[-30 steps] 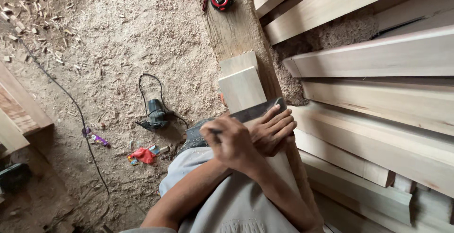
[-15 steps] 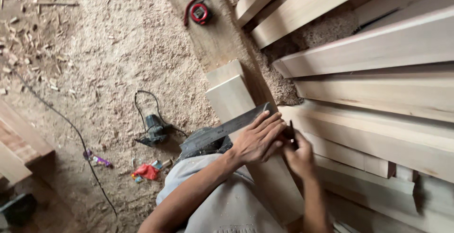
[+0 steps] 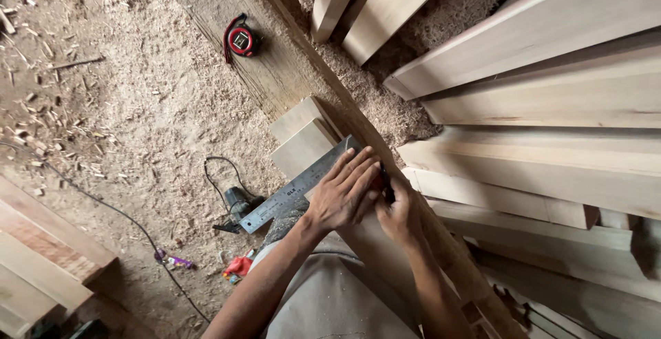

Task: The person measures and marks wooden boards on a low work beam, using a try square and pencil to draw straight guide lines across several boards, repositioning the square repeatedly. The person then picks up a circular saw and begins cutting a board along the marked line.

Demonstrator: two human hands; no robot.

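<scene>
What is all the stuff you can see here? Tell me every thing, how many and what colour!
metal ruler: one, grey, lying across the pale wood piece under the left hand.
pale wood piece: one, light tan, on the long dark plank.
long dark plank: one, brown, running slantwise over the floor.
tape measure: one, red and black, on the plank's far end.
power tool with cord: one, black, on the sawdust.
stacked boards: several, pale, on the right.
sawdust: light brown, covering the floor.
left hand: flat on the ruler.
right hand: beside it, holding a thin dark marking tool.
</scene>
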